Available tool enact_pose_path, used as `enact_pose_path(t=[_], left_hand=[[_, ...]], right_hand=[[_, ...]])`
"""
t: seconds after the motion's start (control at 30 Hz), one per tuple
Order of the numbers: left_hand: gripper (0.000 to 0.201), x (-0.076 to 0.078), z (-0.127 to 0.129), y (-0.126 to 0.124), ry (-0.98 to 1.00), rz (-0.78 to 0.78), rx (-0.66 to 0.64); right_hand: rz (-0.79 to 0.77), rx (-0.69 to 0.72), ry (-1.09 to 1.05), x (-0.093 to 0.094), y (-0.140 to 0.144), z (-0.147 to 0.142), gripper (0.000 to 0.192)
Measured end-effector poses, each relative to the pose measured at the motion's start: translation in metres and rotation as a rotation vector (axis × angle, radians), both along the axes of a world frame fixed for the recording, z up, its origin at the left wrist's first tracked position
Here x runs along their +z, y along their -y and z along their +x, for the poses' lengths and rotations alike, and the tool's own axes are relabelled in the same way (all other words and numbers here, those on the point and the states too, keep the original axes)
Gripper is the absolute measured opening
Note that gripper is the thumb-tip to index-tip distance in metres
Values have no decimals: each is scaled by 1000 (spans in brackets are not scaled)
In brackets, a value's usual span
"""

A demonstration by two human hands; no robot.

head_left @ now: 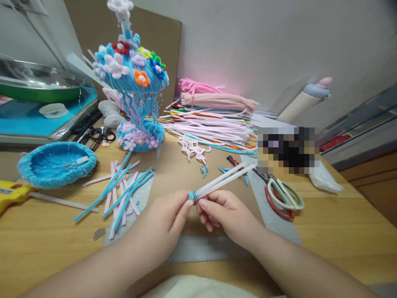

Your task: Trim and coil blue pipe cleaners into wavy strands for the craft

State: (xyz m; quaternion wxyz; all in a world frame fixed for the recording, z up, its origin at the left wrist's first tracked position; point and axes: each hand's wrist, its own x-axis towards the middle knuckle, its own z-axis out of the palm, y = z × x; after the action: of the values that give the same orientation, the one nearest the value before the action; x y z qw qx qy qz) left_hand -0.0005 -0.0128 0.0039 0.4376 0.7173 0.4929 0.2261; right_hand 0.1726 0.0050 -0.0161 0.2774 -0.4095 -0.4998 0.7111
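A small bundle of translucent white glue sticks (225,179) points up and to the right between my hands. Blue pipe cleaner (192,196) is wound round its near end. My left hand (169,213) pinches that wrapped end with thumb and forefinger. Close beside it, my right hand (225,210) is closed on the lower part of the bundle, its other fingers curled. Short blue pipe cleaner bits (204,171) and twisted pale pink pieces (194,149) lie on the brown board (167,174) beyond my hands.
Cut pink and blue strips (119,194) lie left, near a blue fuzzy bowl (58,165) and yellow glue gun (15,194). A flowered blue pipe-cleaner piece (133,74) stands behind. Pipe cleaner bundles (214,103) line the wall. Green-handled scissors (285,194) lie right.
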Motion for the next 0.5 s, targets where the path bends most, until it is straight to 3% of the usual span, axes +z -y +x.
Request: enact_pose_path(t=[0.1, 0.27, 0.37, 0.5], left_hand=[[28, 1, -1, 1, -66, 18, 17], [29, 8, -3, -1, 152, -117, -15], [29, 9, -2, -1, 248, -175, -13], [31, 9, 1, 2, 259, -187, -41]], right_hand=[[-64, 39, -122, 2, -1, 4, 29], [-63, 166, -243, 3, -3, 14, 31], [6, 189, -220, 0, -3, 14, 27], [112, 118, -90, -6, -2, 10, 36]])
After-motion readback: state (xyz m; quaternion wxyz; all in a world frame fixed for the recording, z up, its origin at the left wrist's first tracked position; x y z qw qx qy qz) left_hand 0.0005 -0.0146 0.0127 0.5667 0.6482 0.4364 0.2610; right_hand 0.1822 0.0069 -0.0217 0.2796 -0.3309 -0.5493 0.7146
